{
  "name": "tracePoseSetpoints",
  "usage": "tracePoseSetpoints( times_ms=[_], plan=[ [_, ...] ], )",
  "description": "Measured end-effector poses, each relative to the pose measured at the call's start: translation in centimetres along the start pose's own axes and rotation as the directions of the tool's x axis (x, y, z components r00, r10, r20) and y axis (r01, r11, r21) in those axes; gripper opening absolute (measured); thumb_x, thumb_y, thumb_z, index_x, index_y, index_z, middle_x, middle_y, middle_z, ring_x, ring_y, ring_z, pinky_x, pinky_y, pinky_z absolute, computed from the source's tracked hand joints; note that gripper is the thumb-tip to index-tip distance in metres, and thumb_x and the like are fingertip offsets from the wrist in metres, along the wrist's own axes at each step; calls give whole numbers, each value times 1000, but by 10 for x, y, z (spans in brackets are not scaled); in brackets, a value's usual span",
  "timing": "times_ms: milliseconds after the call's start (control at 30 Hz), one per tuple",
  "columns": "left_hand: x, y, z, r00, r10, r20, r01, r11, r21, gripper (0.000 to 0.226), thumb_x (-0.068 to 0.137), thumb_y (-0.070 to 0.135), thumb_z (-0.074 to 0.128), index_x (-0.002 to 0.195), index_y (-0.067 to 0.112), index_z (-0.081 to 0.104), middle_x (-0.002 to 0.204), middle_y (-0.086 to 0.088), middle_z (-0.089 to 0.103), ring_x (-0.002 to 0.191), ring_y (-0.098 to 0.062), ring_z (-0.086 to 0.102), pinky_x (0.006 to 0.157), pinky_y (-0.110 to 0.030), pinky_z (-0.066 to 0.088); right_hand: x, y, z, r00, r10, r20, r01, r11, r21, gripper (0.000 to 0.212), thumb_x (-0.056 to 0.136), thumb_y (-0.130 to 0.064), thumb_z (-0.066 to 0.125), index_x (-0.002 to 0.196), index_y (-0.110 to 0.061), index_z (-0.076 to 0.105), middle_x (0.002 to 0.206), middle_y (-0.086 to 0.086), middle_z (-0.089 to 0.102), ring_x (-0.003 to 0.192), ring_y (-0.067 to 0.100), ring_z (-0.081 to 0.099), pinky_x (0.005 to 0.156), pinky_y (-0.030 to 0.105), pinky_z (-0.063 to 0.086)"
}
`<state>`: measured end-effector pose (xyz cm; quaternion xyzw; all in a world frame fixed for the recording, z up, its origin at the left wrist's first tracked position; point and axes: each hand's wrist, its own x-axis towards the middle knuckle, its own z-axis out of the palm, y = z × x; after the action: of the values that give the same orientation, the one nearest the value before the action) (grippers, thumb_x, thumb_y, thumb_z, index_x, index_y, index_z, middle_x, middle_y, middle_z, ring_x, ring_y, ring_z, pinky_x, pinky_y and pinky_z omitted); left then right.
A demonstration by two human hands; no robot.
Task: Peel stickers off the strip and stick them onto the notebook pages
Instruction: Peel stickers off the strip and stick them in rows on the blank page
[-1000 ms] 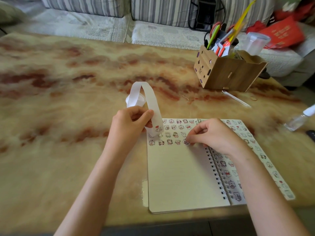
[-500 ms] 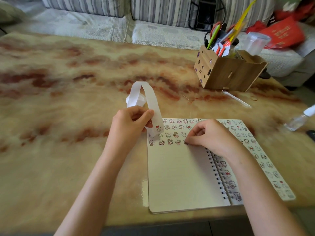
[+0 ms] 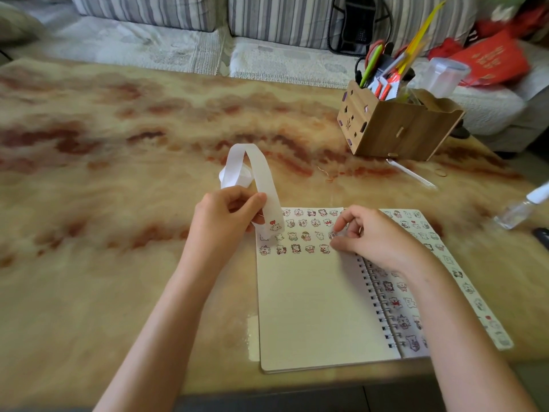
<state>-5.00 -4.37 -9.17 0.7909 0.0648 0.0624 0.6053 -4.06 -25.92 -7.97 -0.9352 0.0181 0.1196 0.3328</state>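
1. Head view: the left hand (image 3: 225, 217) pinches the looped white paper sticker strip (image 3: 261, 179) between thumb and fingers; the strip arches up beyond the fingers.
2. The right hand (image 3: 375, 236) rests with curled fingertips together on the open spiral-bound cream notebook (image 3: 315, 307), pressing a small cartoon sticker (image 3: 332, 235) at the fingertips.
3. Sticker rows lie left of those fingertips.
4. A wooden pen organizer box (image 3: 398, 129) stands well beyond the fingers.

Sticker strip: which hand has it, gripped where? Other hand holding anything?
Left hand pinches the sticker strip near its lower end, just above the next sticker. Right hand holds nothing clearly visible; its fingertips press on the notebook page.
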Motion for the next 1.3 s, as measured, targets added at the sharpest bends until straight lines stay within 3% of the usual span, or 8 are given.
tracePoseSetpoints(
  times_ms=[133, 333, 533, 733, 933, 1067, 1167, 1300],
  plan=[
    [0, 2, 2, 1000, 5, 4, -5, 1000, -8, 18, 89, 24, 62, 79, 13, 72, 67, 4, 72, 54, 4, 58, 56, -6, 43, 0, -1, 4, 1000, 5, -23, -5, 1000, -20, 39, 69, -43, 81, 93, -22, 59, 72, -9, 51, 62, 7, 47, 52, 23, 30],
    [0, 1, 2, 1000, 4, 9, -4, 1000, -3, 18, 89, 24, 62, 80, 14, 72, 68, 4, 72, 57, 2, 61, 57, -7, 45, 0, 2, 2, 1000, -18, -12, 18, 1000, -22, 20, 80, -31, 75, 91, -22, 60, 70, -9, 53, 58, 4, 47, 55, 22, 31],
    [-1, 3, 4, 1000, 6, 9, -6, 1000, 9, 18, 89, 23, 61, 79, 12, 72, 70, 1, 73, 56, 4, 61, 55, -5, 43, 3, 0, 11, 993, 20, -116, -33, 993, -110, 40, 67, -54, 79, 85, -26, 58, 77, -10, 57, 71, 11, 53, 57, 28, 33],
    [-3, 6, 4, 1000, 13, 10, -13, 1000, 1, 19, 90, 20, 61, 81, 7, 72, 64, 9, 70, 50, 7, 59, 51, -3, 40, 3, 1, 8, 996, -1, -90, -3, 999, -44, 16, 82, -30, 73, 88, -22, 60, 70, -10, 54, 62, 6, 50, 56, 26, 31],
    [-3, 7, 4, 1000, 21, 6, -21, 1000, -4, 20, 90, 20, 60, 81, 7, 71, 66, 6, 71, 49, 6, 59, 50, -3, 38, 1, 1, 4, 999, 8, -32, -9, 1000, -21, 36, 67, -41, 83, 88, -23, 59, 71, -8, 54, 63, 8, 50, 57, 26, 32],
    [-3, 7, 4, 1000, 19, 10, -19, 999, -32, 19, 91, 19, 60, 79, 9, 71, 62, 6, 71, 51, 3, 62, 50, -5, 41, 1, 2, 5, 1000, -1, -24, 0, 999, -36, 19, 79, -29, 76, 88, -22, 60, 70, -10, 55, 60, 6, 49, 55, 25, 32],
    [-3, 7, 3, 1000, 23, 15, -22, 998, -65, 18, 91, 16, 59, 79, 8, 70, 59, 6, 70, 51, 0, 62, 51, -8, 44, 0, -1, 5, 992, -67, -104, 63, 997, -43, 9, 86, -30, 68, 88, -23, 62, 77, -7, 61, 64, 7, 53, 57, 24, 34],
    [-3, 7, 4, 999, 46, -4, -46, 996, -79, 18, 92, 16, 58, 81, 6, 69, 57, 6, 69, 47, 0, 60, 47, -9, 42, -4, -19, 14, 939, -261, -224, 303, 937, 177, 12, 88, -33, 64, 89, -21, 66, 81, -7, 69, 72, 7, 62, 66, 17, 45]
  ],
)
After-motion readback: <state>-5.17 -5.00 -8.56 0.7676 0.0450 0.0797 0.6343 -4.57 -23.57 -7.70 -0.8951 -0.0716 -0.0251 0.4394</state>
